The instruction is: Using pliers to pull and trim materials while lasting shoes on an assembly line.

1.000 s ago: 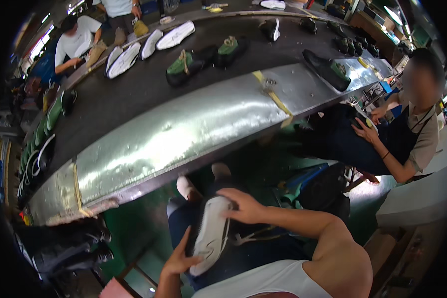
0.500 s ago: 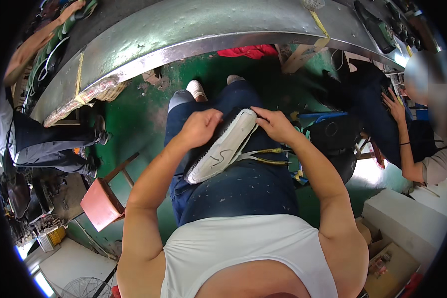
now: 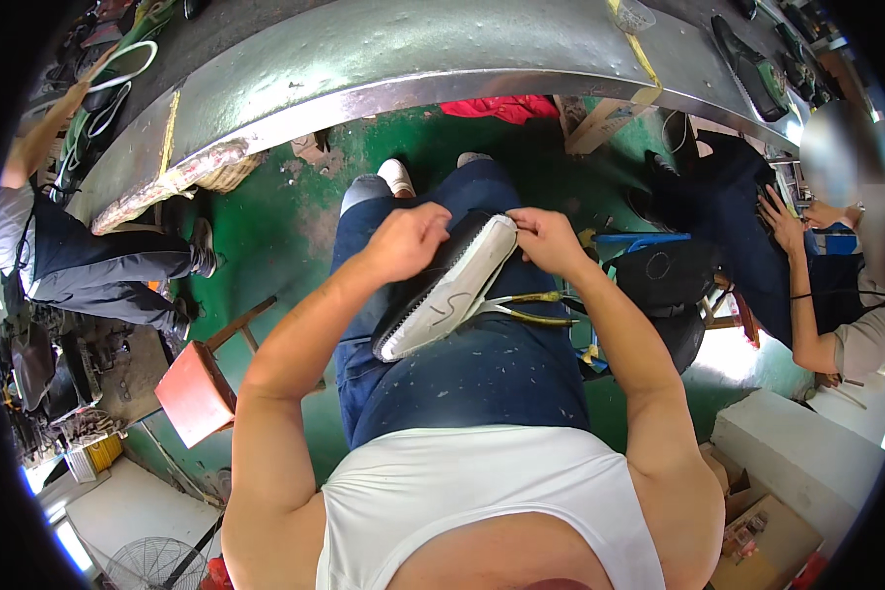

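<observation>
A black shoe (image 3: 418,285) lies slantwise across my thighs, its pale sole (image 3: 450,295) turned up. Stitching runs along the sole's edge, and a dark curved mark shows on it. My right hand (image 3: 549,241) grips the shoe's far end, with thumb and fingers at the sole's tip. Just left of that end, my left hand (image 3: 410,240) hovers over the dark upper with its fingers curled together; anything pinched in them is too small to make out. Pincers with yellowish handles (image 3: 531,307) rest on my lap, partly hidden by the shoe.
A long metal-topped bench (image 3: 383,84) crosses ahead, with shoes (image 3: 747,64) at its right. A pink-topped stool (image 3: 195,395) stands at left, a black seat (image 3: 659,275) at right. Co-workers sit on both sides. A wire fan (image 3: 157,565) is at lower left.
My left hand has shifted slightly right and up, closer to the shoe's far end. My right hand stays at that end, its fingers drawn in more. The view has tilted a little.
</observation>
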{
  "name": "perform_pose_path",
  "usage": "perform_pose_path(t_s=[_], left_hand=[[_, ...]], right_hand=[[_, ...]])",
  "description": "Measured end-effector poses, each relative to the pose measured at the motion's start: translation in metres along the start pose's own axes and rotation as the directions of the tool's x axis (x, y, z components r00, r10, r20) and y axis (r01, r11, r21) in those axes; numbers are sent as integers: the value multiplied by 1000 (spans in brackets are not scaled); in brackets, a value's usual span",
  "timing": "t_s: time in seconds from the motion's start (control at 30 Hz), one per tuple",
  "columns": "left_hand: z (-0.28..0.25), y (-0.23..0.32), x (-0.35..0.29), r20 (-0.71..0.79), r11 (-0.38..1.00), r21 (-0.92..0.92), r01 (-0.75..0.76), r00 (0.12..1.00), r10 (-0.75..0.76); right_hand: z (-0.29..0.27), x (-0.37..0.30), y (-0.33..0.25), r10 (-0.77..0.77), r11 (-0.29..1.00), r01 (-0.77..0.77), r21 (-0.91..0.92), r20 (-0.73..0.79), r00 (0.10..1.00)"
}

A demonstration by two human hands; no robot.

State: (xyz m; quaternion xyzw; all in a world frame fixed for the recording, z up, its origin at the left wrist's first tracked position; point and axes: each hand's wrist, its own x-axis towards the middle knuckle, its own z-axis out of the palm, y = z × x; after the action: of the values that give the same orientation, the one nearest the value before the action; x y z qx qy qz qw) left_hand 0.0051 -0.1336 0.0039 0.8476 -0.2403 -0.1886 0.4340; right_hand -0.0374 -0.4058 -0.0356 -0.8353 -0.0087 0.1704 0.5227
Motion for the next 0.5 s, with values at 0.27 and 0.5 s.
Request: perform_pose_path(t_s=[0.27, 0.5], left_hand=[[23, 33, 6, -2, 870, 491, 42, 999, -47], [28, 10, 10, 3, 867, 495, -59, 998, 66]], right_hand=[[7, 1, -16, -472, 663, 363, -655, 11, 882], [13, 9, -8, 48, 994, -24, 104, -233, 971]])
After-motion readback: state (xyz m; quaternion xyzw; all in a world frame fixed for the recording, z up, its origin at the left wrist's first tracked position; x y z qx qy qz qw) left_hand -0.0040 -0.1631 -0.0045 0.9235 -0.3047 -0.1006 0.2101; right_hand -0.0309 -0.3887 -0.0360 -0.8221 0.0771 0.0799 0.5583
